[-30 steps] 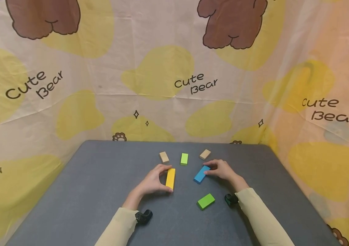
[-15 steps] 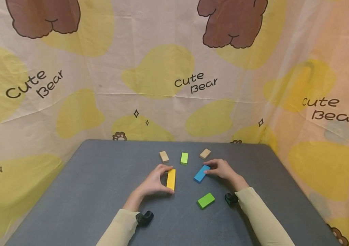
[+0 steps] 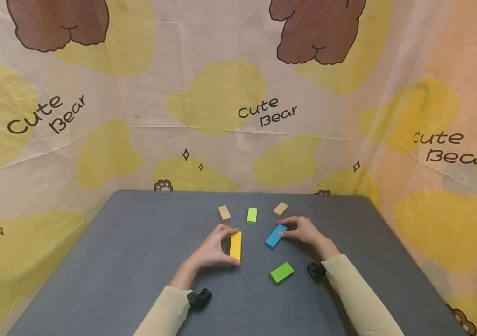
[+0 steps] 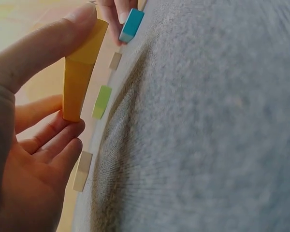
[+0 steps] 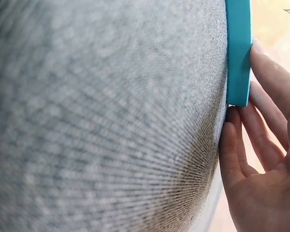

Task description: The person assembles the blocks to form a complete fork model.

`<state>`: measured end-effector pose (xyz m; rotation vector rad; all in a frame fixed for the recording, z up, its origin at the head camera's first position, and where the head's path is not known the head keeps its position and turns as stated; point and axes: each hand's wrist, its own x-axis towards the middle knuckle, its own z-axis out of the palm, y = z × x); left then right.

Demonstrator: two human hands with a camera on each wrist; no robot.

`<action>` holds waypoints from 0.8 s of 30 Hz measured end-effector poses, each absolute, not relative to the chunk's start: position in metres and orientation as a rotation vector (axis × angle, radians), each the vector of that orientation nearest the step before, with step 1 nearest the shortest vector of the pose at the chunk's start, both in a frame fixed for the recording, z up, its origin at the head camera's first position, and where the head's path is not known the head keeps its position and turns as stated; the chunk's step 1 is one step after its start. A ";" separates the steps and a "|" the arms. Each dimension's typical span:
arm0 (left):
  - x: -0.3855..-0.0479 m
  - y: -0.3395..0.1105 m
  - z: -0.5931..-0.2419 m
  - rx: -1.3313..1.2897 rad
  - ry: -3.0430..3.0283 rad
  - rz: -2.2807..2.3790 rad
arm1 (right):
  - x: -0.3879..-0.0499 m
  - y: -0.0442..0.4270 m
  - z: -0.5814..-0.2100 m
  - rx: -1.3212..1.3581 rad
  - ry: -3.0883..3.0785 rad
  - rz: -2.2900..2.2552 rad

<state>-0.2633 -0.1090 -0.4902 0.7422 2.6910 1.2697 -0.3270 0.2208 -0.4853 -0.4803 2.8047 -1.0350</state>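
Blocks on or over grey table (image 3: 137, 261): 6 in all; 1 yellow, 1 blue, 2 green, 2 wood-coloured

Left hand (image 3: 211, 247): grasping yellow block (image 3: 236, 246) by its 2 ends, thumb at near end, fingertips at far end

Right hand (image 3: 303, 231): pinching far end of blue block (image 3: 275, 237), which lies slantwise on the tabletop, right of the yellow

Far row, 3 blocks, well apart: wood-coloured block (image 3: 224, 213), light green block (image 3: 252, 215), 2nd wood-coloured block (image 3: 280, 209)

Nearest the person: 1 bright green block (image 3: 282, 273), untouched
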 end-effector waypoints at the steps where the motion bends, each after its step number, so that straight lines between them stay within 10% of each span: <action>1: -0.263 -0.109 -0.491 0.746 2.692 1.271 | -0.327 0.221 -0.485 -0.486 2.808 -1.028; 24: -0.257 -0.097 -0.493 0.781 2.656 1.278 | -0.327 0.221 -0.485 -0.464 2.798 -1.016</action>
